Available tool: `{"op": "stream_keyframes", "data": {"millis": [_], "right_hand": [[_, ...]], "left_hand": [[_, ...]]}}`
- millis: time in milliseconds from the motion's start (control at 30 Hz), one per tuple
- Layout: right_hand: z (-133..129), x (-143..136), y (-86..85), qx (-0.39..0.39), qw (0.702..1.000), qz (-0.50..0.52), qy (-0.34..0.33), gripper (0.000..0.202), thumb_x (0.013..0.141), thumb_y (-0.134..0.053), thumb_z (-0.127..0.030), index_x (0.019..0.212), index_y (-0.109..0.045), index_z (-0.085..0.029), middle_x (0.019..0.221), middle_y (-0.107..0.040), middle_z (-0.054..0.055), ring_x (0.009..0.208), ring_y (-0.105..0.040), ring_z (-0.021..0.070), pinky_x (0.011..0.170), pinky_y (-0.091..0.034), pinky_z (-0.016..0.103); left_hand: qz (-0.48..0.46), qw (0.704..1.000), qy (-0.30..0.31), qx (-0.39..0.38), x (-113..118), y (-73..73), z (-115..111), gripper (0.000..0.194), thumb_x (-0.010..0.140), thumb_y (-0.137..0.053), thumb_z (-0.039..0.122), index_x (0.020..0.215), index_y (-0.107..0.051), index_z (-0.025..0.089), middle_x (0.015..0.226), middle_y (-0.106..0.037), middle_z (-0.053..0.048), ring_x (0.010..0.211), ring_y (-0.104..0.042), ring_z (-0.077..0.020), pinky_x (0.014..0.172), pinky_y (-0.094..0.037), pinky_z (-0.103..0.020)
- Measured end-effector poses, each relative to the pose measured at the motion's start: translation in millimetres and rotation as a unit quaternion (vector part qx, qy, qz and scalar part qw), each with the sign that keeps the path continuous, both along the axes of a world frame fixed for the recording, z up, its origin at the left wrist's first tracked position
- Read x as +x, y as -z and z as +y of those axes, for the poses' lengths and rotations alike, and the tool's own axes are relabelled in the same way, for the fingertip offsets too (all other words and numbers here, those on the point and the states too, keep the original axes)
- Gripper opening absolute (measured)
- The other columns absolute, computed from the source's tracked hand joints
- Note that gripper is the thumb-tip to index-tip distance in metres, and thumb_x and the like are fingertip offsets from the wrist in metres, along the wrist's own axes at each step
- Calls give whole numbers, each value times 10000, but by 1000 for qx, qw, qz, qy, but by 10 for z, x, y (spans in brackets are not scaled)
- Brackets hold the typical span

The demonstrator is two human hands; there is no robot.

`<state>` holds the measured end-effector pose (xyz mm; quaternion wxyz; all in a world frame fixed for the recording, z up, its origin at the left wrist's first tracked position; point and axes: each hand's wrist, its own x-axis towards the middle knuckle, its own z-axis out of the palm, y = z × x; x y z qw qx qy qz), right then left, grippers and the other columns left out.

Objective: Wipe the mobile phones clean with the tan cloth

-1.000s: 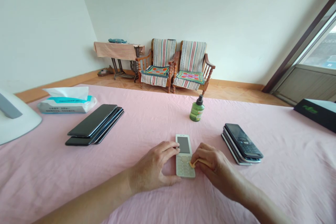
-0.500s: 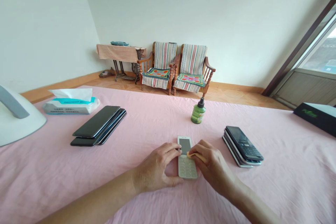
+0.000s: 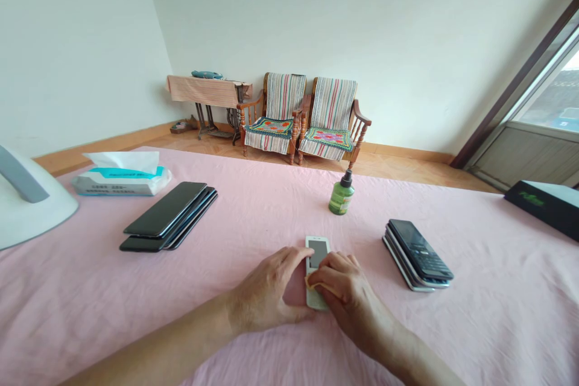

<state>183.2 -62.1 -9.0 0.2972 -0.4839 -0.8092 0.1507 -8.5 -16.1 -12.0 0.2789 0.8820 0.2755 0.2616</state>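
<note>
Right hand (image 3: 350, 292) pinched yellow cloth (image 3: 312, 282) on white oblong phone (image 3: 318, 253) — left hand (image 3: 266, 292) half-open — within creased pink fabric's (image 3: 260, 211) far edge.

Head-worn view: faces forward and down; hands (image 3: 261, 297) near (chairs (image 3: 286, 96) well beyond).

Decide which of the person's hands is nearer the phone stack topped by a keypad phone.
Right. The right hand is left of the phone stack, over the white phone's keypad; the left hand is farther left, at that phone's left edge.
</note>
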Motion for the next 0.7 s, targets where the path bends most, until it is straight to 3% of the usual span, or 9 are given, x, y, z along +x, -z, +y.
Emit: {"op": "stream_keyframes", "data": {"millis": [200, 400, 567, 700], "right_hand": [[-6, -42, -1, 15, 999, 6, 48, 221, 909, -513, -71, 858, -689, -195, 875, -611, 59, 826, -543, 195, 747, -392, 326], [-111, -5, -91, -55, 997, 44, -39, 260, 879, -521, -41, 827, -692, -230, 867, -614, 18, 808, -572, 158, 752, -410, 286], [-99, 106, -88, -104, 976, 174, 80, 181, 891, -545, -156, 847, -713, -205, 799, -620, 23, 722, -599, 154, 640, -426, 253], [-81, 101, -63, -126, 964, 206, 112, 160, 862, -579, -211, 787, -720, -203, 765, -636, 20, 709, -597, 164, 642, -421, 263]], "left_hand": [[-2, 1000, -10, 2, -3, 39, -1, 776, 645, -850, 262, 1284, -410, 249, 1256, -580, -93, 1147, -568, -295, 991, -448, -454], [-1, 1000, -4, -6, -13, 36, 5, 735, 656, -839, 245, 1268, -432, 244, 1205, -603, -80, 1092, -595, -284, 957, -472, -435], [5, 1000, 6, 7, -18, 24, -8, 702, 626, -851, 210, 1231, -496, 225, 1264, -558, -91, 1185, -534, -286, 1029, -431, -426], [2, 1000, 11, 14, -19, 3, -25, 617, 621, -848, 162, 1165, -560, 189, 1240, -533, -96, 1168, -535, -260, 1006, -453, -358]]}}
